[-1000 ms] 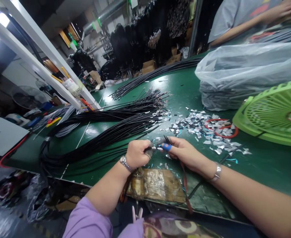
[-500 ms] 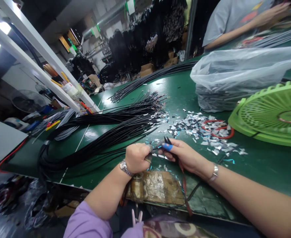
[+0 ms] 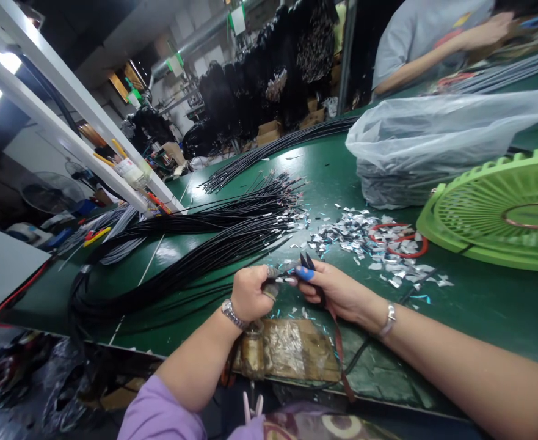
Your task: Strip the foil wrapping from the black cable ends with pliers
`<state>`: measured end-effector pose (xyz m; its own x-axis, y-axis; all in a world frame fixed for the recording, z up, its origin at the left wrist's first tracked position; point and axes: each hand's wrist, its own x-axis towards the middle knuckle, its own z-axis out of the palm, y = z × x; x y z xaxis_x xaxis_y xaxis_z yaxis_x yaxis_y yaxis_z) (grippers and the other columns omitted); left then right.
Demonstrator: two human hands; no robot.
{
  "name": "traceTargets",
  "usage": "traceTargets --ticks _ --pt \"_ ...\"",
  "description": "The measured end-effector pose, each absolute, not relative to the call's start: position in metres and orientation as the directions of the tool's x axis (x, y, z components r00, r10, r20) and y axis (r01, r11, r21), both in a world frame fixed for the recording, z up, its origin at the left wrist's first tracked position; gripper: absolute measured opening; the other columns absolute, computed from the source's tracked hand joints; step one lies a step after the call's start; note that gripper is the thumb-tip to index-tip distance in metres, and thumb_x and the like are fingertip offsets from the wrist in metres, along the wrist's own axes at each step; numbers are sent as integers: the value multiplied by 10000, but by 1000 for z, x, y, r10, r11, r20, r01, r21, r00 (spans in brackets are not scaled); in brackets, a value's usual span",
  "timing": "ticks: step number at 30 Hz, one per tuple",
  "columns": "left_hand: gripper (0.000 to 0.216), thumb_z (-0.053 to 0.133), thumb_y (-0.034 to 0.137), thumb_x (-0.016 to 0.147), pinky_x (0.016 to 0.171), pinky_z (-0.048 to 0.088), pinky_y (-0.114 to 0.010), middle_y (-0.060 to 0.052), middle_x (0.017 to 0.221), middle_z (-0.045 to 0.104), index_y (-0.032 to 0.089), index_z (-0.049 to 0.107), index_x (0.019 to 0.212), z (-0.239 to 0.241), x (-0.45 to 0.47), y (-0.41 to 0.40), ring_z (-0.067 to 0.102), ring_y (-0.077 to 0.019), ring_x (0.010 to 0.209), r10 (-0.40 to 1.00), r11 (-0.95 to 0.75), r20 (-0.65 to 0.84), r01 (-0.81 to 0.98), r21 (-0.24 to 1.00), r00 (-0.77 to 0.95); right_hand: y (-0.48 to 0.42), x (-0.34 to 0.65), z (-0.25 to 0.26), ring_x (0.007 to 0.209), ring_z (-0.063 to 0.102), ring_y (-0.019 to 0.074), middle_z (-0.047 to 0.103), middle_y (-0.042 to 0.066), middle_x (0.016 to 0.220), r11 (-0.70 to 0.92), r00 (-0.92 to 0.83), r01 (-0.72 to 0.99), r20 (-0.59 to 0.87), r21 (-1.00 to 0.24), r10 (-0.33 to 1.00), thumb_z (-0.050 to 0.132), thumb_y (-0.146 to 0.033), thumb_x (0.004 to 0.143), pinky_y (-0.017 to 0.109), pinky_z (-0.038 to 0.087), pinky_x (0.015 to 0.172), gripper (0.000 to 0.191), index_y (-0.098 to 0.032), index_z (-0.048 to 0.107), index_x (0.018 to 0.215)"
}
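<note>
Green table [image 3: 493, 305], right hand [image 3: 336, 291] more curled

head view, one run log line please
Left hand: closed on black cable | right hand: holding black pointed tool | scraps: on green table

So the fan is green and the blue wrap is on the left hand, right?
Not quite: the blue wrap is on the right hand, as the head view shows. The fan is green, just as you said.

Open lane of green tabletop [image 3: 327, 186] between black cables [image 3: 232, 218] and plastic bag [image 3: 401, 156], scraps [image 3: 348, 231] at near end
</note>
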<state>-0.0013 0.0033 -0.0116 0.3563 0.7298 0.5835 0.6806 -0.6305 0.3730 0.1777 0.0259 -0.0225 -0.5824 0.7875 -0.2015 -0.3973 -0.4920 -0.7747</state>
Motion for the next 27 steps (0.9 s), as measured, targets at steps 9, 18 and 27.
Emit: traceTargets --ticks 9,18,27 --pt "101 534 189 751 598 462 -244 -29 686 645 168 628 778 -12 -2 7 579 -135 617 816 -565 478 631 532 327 25 177 -23 452 335 39 569 -34 633 -366 -512 -301 -174 -880 841 826 -375 516 197 200 415 398 -171 570 742" --pt "170 537 288 816 536 402 -212 15 591 557 146 592 740 -11 -5 12 472 -93 528 871 -480 309 521 706 383 29 183 -20 442 321 63 510 -51 564 -188 -520 -176 -70 -966 851 695 -525 650 240 227 429 385 -179 574 768" --pt "76 529 167 738 597 437 -231 -41 752 595 163 596 772 -13 -3 10 543 -133 662 760 -609 488 732 305 428 30 179 -25 426 314 57 461 -68 494 -176 -470 -52 -132 -983 873 667 -587 634 227 215 409 426 -200 490 652"
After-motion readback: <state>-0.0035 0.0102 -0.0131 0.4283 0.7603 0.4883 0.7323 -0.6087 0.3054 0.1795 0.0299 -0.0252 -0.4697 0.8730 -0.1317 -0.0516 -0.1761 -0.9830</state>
